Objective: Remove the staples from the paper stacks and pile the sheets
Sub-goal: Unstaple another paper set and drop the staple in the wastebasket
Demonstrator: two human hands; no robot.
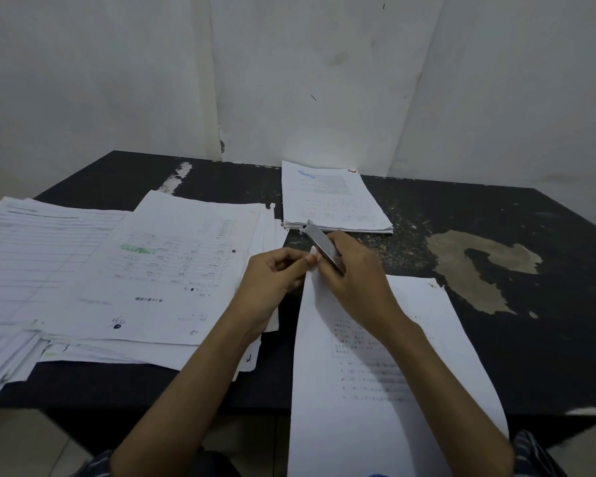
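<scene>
Hands working the corner of a white printed paper stack [375, 356]

Left hand [272, 280] pinches its top corner; right hand [355, 270], just beside, grips a slim silver metal staple remover [322, 244].

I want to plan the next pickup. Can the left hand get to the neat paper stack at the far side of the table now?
Probably not yet: the left hand pinches the corner of the sheets being worked. The path to the stack looks clear.

Staple hidden behind hands [324, 270]
</scene>
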